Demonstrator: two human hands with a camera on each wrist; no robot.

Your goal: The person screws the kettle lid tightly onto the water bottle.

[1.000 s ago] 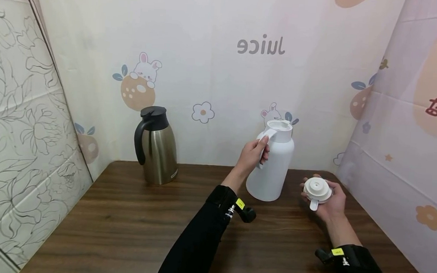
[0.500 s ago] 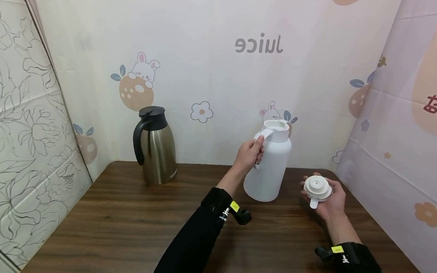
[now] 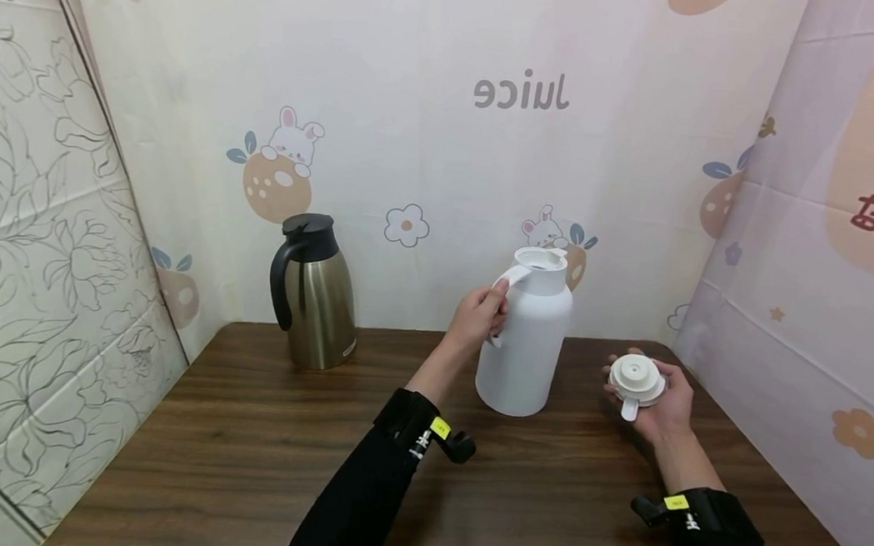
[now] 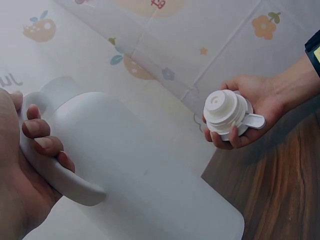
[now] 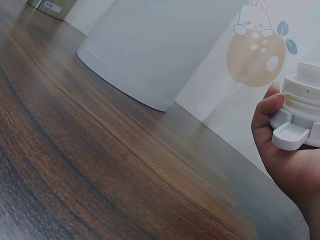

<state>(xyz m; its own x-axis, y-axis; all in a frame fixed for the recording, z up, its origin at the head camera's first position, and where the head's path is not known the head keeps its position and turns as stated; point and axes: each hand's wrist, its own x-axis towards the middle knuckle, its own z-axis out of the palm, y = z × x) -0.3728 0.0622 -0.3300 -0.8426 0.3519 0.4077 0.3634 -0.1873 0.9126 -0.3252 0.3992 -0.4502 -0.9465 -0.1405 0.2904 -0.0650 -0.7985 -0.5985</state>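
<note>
A white thermos jug (image 3: 526,345) with its top uncovered stands near the back of the table. My left hand (image 3: 477,319) grips its handle (image 4: 75,187), fingers curled round it, as the left wrist view shows closely. To the right, my right hand (image 3: 668,404) holds the jug's white lid (image 3: 637,379), its stepped plug side facing up and its small lever (image 4: 254,121) sticking out. Fingers curl round the lid's edge in the right wrist view. Whether the jug's base touches the table or hangs just above it, I cannot tell.
A steel thermos jug (image 3: 322,308) with a black lid and handle stands at the back left of the brown wooden table (image 3: 245,462). Printed cloth (image 3: 415,138) hangs behind the table and along its right side; a flower-patterned panel (image 3: 48,241) closes the left.
My left hand has moved left and slightly nearer, taking the white jug with it. The right hand with the lid has stayed in about the same place.
</note>
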